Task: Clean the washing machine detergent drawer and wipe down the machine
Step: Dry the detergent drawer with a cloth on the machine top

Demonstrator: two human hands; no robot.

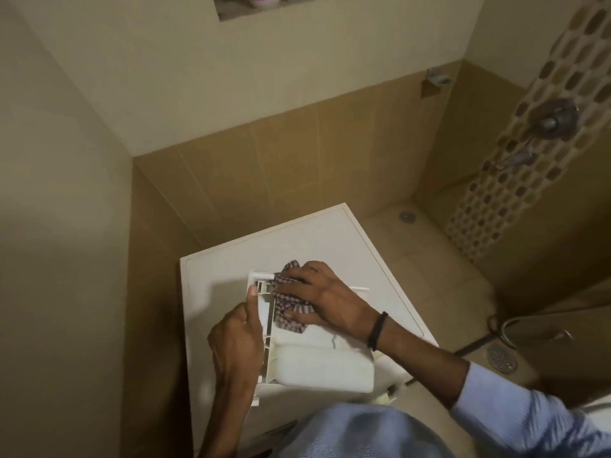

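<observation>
Head view: left hand point(235, 338) clasps detergent drawer point(324, 368) steady on washing machine point(215, 276) while right hand point(319, 292), fingers spread, presses checked cloth point(292, 310) inside

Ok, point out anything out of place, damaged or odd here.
The detergent drawer lies loose on the washing machine top, held by the left hand while the right hand presses a checked cloth into it; that fits cleaning. Only a thin dark streak on an inner wall stands out: grime or crack, cannot tell.
</observation>
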